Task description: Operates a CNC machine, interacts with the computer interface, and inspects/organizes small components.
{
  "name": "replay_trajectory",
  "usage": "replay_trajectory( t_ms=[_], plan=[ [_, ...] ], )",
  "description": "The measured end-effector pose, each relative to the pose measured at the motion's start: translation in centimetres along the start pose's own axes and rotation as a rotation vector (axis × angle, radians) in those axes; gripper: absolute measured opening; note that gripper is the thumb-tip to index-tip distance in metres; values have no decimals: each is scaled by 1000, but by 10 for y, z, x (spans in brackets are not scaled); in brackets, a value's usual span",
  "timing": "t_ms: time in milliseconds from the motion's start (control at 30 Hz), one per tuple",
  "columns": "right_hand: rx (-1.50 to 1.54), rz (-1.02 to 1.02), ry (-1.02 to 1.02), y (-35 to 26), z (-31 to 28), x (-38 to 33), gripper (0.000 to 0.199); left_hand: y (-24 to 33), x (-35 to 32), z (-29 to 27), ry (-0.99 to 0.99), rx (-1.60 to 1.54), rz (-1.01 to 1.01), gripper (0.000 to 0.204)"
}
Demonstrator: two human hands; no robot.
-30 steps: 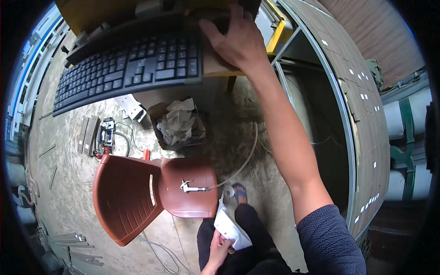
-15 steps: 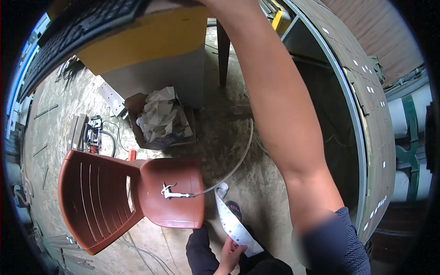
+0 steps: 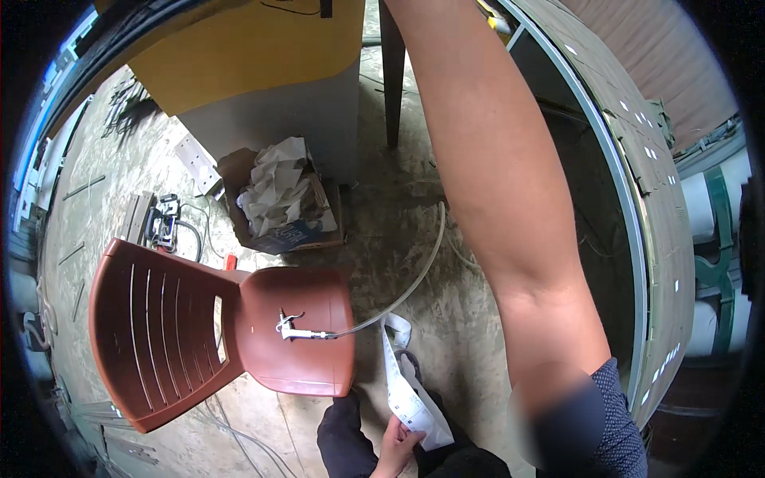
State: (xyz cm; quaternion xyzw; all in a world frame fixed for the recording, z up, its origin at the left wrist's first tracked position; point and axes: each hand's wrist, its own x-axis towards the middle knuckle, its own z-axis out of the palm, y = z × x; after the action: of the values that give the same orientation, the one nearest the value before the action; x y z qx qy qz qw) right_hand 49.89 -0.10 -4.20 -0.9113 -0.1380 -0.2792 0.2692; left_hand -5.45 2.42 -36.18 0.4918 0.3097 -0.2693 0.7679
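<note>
My left hand [image 3: 396, 448] is closed on a long strip of white printed labels [image 3: 410, 402], thumb on top, low in the middle of the view. The strip runs up and away from my fingers, and its far end curls into a loop near my foot. My right arm [image 3: 502, 151] stretches from the lower right up past the top edge, so my right hand is out of view. Left of the strip, an air blow gun [image 3: 307, 334] lies on the seat of a reddish-brown plastic chair [image 3: 307, 370]. A clear hose [image 3: 418, 279] leads from the gun across the floor.
Crumpled paper fills a cardboard box [image 3: 235, 171] beside a yellow and grey cabinet [image 3: 255, 72]. A dark table leg [image 3: 392, 95] stands to its right. Along the right side runs a metal-framed rack [image 3: 636, 263] topped with brown boards. Tools and metal profiles [image 3: 163, 223] lie behind the chair.
The tabletop edge at upper left has moved up, showing more of the yellow cabinet. The strip's far end has opened into a wider loop. My left hand keeps its hold on it.
</note>
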Motion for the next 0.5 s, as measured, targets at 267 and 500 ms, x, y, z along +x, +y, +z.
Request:
replay_trajectory(
  t_ms=[267,500],
  plan=[
    [22,152,30,-18,-1,13,83,37,-51,10,-36,-138,104,73],
    [-9,21,87,-25,-1,28,76,129,-124,1,-183,-112,379,74]
  ],
)
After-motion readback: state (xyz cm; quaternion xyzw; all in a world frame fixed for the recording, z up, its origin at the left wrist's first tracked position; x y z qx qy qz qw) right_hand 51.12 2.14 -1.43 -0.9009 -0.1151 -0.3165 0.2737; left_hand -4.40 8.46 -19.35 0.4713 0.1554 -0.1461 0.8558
